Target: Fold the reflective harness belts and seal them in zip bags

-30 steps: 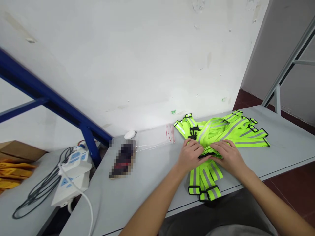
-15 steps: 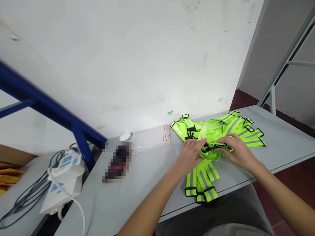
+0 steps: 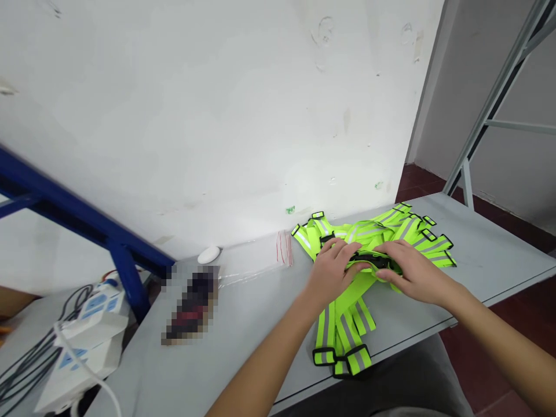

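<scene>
On the grey table lies a heap of neon-yellow reflective straps (image 3: 369, 231) with silver stripes and black buckles. My left hand (image 3: 332, 269) pinches a folded reflective strap by its left side, thumb below and fingers on top. From the other side my right hand (image 3: 414, 272) grips the same strap, its fingers closed on the edge. Between the two hands a black buckle (image 3: 376, 260) shows on the strap. Several strap ends with black slides (image 3: 343, 359) hang toward the table's front edge under my left hand.
Clear plastic bags with red lines (image 3: 256, 258) lie left of the straps. Beside them are a white oval object (image 3: 209, 255) and a pixelated dark item (image 3: 193, 307). White power strips (image 3: 91, 324) with cables sit far left by a blue frame (image 3: 130, 260). A white wall (image 3: 195, 116) stands behind.
My hands have shifted on the strap, and the black buckle between them now shows more plainly. The whole view has moved slightly, so the table appears lower and further left.
</scene>
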A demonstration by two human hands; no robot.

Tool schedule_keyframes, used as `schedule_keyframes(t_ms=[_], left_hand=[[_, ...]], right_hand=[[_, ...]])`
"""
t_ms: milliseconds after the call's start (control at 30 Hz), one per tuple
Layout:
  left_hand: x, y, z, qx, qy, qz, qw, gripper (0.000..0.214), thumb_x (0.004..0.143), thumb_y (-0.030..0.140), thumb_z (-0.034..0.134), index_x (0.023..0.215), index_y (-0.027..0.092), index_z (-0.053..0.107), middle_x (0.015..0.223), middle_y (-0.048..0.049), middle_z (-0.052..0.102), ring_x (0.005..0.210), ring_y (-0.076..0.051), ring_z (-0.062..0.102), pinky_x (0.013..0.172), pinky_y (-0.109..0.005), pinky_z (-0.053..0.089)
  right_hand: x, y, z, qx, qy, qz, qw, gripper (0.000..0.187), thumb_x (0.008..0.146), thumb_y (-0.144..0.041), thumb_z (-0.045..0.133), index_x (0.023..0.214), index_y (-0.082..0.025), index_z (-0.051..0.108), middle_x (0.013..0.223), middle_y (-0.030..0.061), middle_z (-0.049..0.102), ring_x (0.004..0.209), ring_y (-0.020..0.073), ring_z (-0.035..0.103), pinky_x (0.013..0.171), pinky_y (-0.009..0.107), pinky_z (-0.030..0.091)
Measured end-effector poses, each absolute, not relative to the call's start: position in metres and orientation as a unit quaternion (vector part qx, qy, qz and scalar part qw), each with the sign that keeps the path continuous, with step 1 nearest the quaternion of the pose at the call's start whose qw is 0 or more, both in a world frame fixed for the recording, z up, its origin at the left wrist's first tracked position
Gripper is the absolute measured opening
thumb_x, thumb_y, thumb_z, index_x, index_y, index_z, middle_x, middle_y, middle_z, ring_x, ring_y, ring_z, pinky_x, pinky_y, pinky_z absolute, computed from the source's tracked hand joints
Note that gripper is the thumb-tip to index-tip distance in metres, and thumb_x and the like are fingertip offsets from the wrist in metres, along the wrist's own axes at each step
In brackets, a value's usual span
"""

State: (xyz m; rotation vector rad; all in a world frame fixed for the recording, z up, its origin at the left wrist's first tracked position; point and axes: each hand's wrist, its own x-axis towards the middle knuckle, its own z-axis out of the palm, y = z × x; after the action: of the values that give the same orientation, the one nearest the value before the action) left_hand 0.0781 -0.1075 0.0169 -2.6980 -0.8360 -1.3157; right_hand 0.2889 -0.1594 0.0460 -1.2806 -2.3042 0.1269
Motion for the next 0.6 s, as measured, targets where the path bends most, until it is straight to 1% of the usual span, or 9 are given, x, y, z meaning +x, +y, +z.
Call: schedule_keyframes(t_ms=[100,233,300,367,433,500,533,567,600], left_hand=[[0.083,-0.107,0.025,-0.858,-0.264,-0.441,-0.009,0.019,0.089,0.033,0.056,0.103,0.020,0.053,0.080,-0.0030,0.063,0.079,-0.018,0.060,0.081,-0.035,0.049],[0.091,-0.110,0.032,-0.852,-0.278,-0.439,-0.059,0.023,0.087,0.040,0.058,0.099,0.021,0.056,0.080,-0.0026,0.064,0.078,-0.018,0.060,0.080,-0.034,0.048],[0.094,-0.111,0.035,-0.819,-0.325,-0.452,-0.137,0.035,0.082,0.050,0.062,0.102,0.022,0.055,0.085,-0.0028,0.065,0.078,-0.018,0.061,0.075,-0.032,0.048],[0.097,-0.107,0.039,-0.760,-0.350,-0.484,-0.256,0.056,0.074,0.061,0.065,0.111,0.022,0.051,0.087,-0.0027,0.066,0.068,-0.016,0.059,0.064,-0.028,0.047],[0.097,-0.096,0.045,-0.691,-0.315,-0.517,-0.395,0.076,0.074,0.075,0.051,0.126,0.021,0.040,0.086,-0.0037,0.066,0.060,-0.014,0.058,0.058,-0.027,0.045],[0.094,-0.079,0.052,-0.640,-0.252,-0.501,-0.525,0.088,0.077,0.083,0.019,0.138,0.020,0.028,0.091,-0.0083,0.067,0.067,-0.018,0.062,0.061,-0.030,0.048],[0.092,-0.070,0.055,-0.629,-0.229,-0.468,-0.577,0.093,0.076,0.082,0.004,0.140,0.019,0.027,0.096,-0.0110,0.068,0.076,-0.021,0.065,0.064,-0.033,0.049],[0.091,-0.060,0.058,-0.634,-0.218,-0.418,-0.613,0.096,0.076,0.081,-0.002,0.140,0.018,0.031,0.101,-0.0129,0.068,0.083,-0.024,0.065,0.066,-0.036,0.051],[0.090,-0.052,0.059,-0.648,-0.216,-0.371,-0.629,0.096,0.077,0.081,-0.001,0.138,0.017,0.038,0.104,-0.0141,0.067,0.090,-0.027,0.065,0.068,-0.038,0.051]], right_hand=[[0.286,-0.156,0.047,-0.476,-0.845,-0.029,0.242,0.044,0.079,-0.055,0.064,0.102,-0.018,0.058,0.093,0.0113,0.067,0.087,0.0279,0.061,0.078,0.040,0.046],[0.280,-0.147,0.051,-0.485,-0.835,-0.074,0.249,0.027,0.082,-0.044,0.066,0.084,-0.018,0.059,0.073,0.0058,0.065,0.072,0.0229,0.060,0.074,0.036,0.042],[0.279,-0.142,0.057,-0.487,-0.838,-0.059,0.239,0.025,0.083,-0.043,0.065,0.080,-0.019,0.059,0.067,0.0033,0.063,0.065,0.0207,0.059,0.065,0.031,0.040],[0.279,-0.139,0.065,-0.486,-0.843,-0.029,0.227,0.029,0.082,-0.047,0.065,0.074,-0.020,0.059,0.060,0.0013,0.059,0.058,0.0190,0.055,0.055,0.028,0.034],[0.280,-0.136,0.077,-0.478,-0.845,0.020,0.240,0.032,0.082,-0.050,0.064,0.072,-0.020,0.059,0.056,-0.0002,0.057,0.055,0.0173,0.053,0.051,0.026,0.029],[0.281,-0.134,0.092,-0.461,-0.839,0.091,0.274,0.031,0.082,-0.051,0.063,0.079,-0.020,0.063,0.063,-0.0002,0.062,0.057,0.0163,0.055,0.053,0.025,0.033],[0.282,-0.132,0.102,-0.452,-0.833,0.132,0.291,0.030,0.081,-0.050,0.064,0.084,-0.020,0.065,0.069,-0.0001,0.066,0.060,0.0164,0.057,0.055,0.025,0.036],[0.282,-0.130,0.111,-0.443,-0.825,0.173,0.306,0.030,0.080,-0.050,0.065,0.088,-0.021,0.066,0.075,0.0002,0.068,0.064,0.0168,0.059,0.058,0.025,0.040],[0.282,-0.127,0.122,-0.438,-0.815,0.205,0.320,0.031,0.079,-0.050,0.066,0.090,-0.020,0.067,0.080,0.0005,0.070,0.069,0.0177,0.061,0.060,0.025,0.042]])
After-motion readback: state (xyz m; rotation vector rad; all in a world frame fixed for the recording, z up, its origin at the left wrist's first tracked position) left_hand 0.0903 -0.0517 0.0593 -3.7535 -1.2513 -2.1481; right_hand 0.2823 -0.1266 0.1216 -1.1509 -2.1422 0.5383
